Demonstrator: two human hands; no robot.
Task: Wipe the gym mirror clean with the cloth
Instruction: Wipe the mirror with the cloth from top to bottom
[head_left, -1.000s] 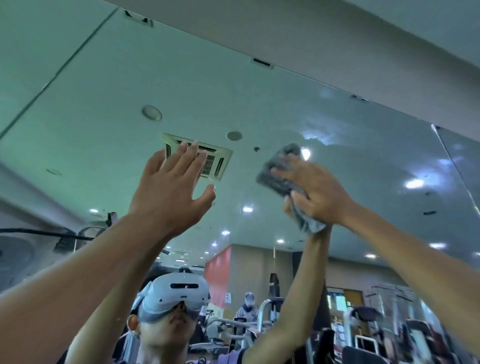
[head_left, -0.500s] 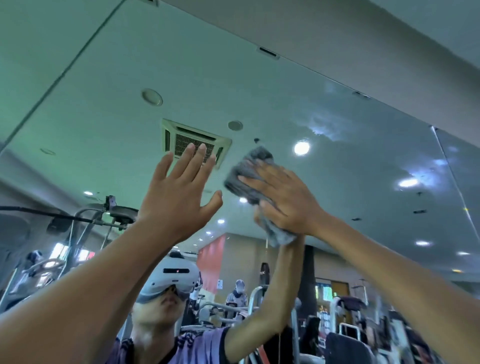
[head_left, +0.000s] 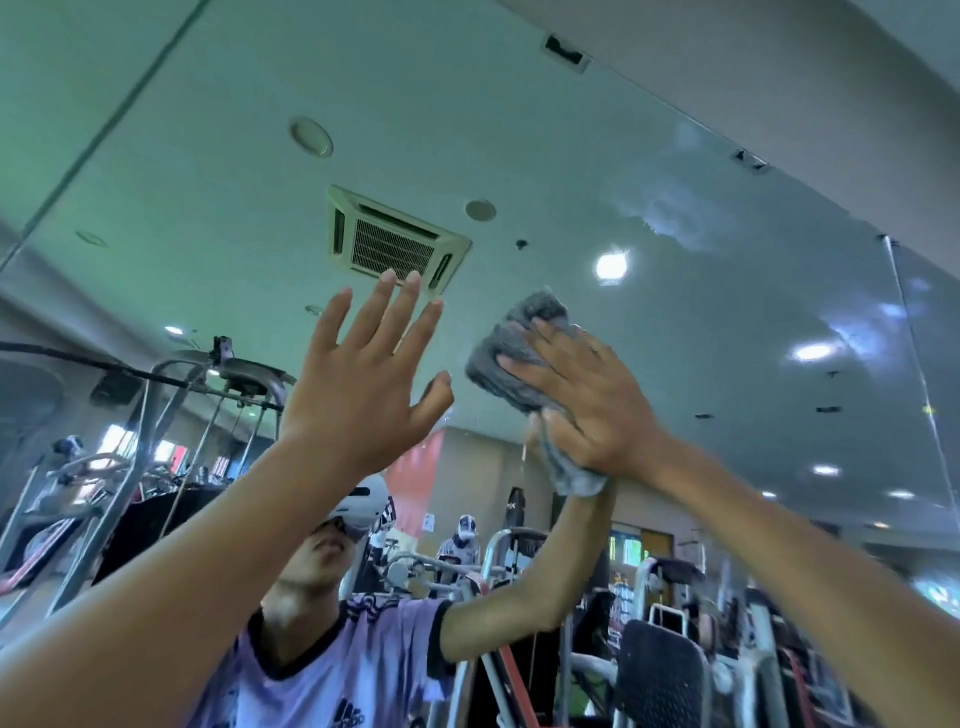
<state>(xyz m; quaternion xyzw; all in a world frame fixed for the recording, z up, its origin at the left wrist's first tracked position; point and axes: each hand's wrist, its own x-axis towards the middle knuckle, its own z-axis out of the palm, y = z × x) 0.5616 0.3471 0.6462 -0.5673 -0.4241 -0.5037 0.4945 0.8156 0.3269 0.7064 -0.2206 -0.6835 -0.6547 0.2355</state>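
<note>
The gym mirror (head_left: 727, 338) fills the view in front of me and reflects the ceiling and gym machines. A crumpled grey cloth (head_left: 519, 343) lies against the glass at centre right. My right hand (head_left: 587, 395) presses it there, fingers spread straight over it, while the thumb hooks the bunched lower part that hangs below my palm. My left hand (head_left: 358, 384) is raised just left of the cloth, fingers straight and spread, holding nothing; whether it touches the glass I cannot tell. A cloudy smear (head_left: 670, 208) sits on the glass above and right of the cloth.
The mirror's top edge with metal clips (head_left: 563, 52) runs under the wall above. Panel seams cross the glass at the right (head_left: 909, 338) and at the upper left (head_left: 104, 130). My reflection and gym machines (head_left: 660, 675) fill the lower part.
My right hand has slid the cloth down and to the left across the glass. My left hand has stayed flat beside it and come lower too. The view has tilted down.
</note>
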